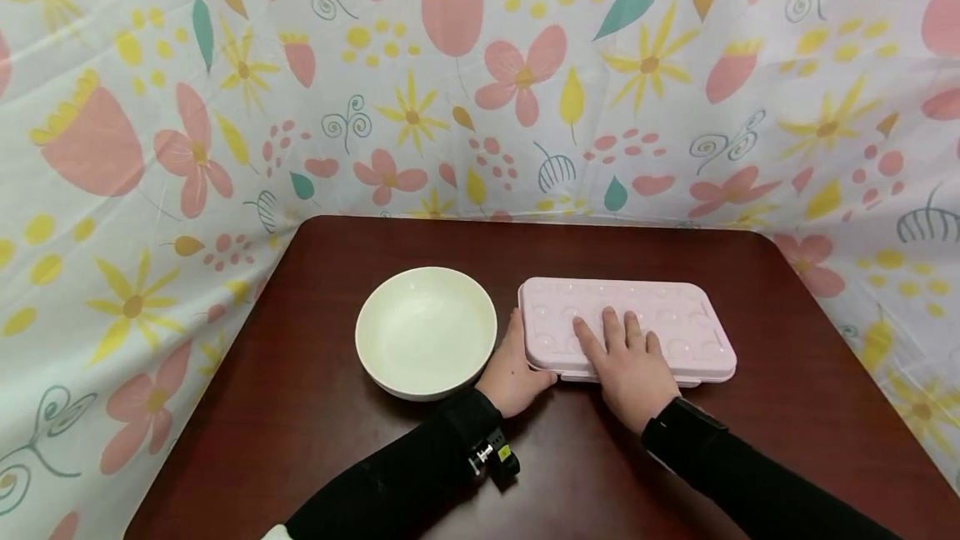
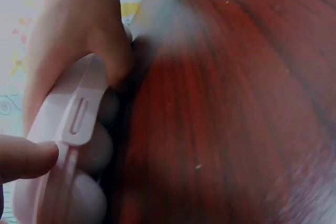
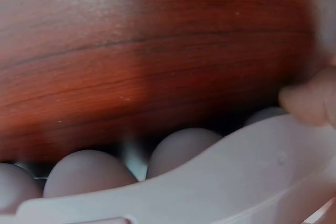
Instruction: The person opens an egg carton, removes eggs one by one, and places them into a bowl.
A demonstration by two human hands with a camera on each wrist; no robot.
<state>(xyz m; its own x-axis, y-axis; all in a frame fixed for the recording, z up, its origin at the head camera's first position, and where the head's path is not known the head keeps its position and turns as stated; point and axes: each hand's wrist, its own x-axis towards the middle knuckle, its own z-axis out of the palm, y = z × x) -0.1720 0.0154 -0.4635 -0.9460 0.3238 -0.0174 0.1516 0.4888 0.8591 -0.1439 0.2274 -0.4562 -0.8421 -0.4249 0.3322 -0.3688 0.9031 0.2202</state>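
A pink egg box with its lid down lies on the table, round bumps on its top. Rounded cups show beneath its rim, and a slotted clasp sits on the front side. My left hand holds the box's left front corner, fingers along the left end and thumb at the front edge. Flat on the lid, my right hand rests with fingers straight and spread. Its thumb is hidden in the head view. In the right wrist view the cups line the pink rim.
A cream-coloured bowl stands just left of the box, close beside my left hand. The dark red-brown wooden table ends against a flower-printed cloth hanging behind and at both sides.
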